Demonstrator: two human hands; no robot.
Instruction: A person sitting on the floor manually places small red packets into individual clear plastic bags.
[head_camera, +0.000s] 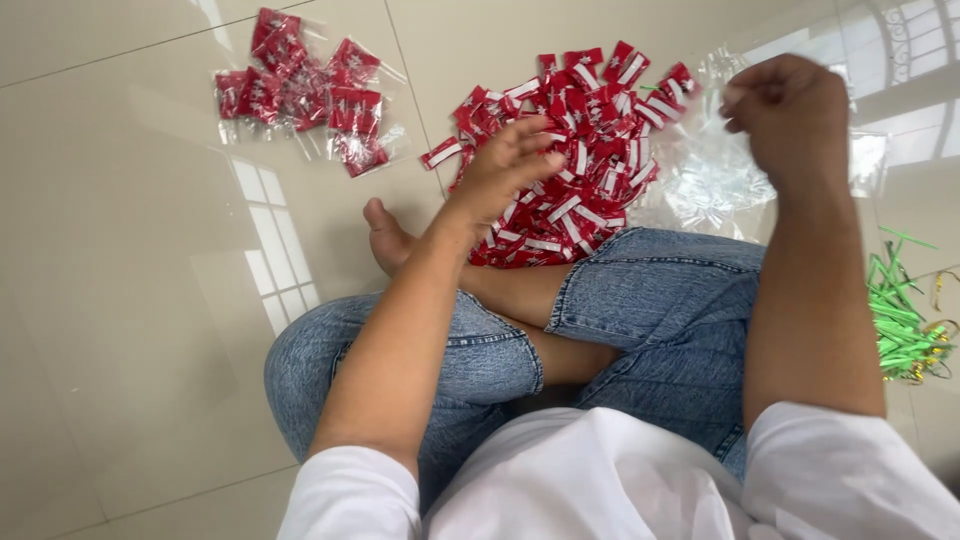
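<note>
floor (130, 300): glossy tile | sachets (580, 190): shiny red foil | bags (710, 175): clear crinkly plastic | jeans (660, 300): denim

Filled clear bags (305, 90) of red packets lie on the floor (120, 300) far left of me, well apart from my knees. Green ties (905, 325) w/ a bit of gold in a heap by my right leg. My jeans (660, 300), legs crossed, bare foot (385, 235) on the tile.

One head-worn camera looks steeply down, close over lap and floor (130, 300).

One loose heap of red sachets (580, 160), several filled clear bags (305, 90), one bundle of green ties (905, 320).
</note>
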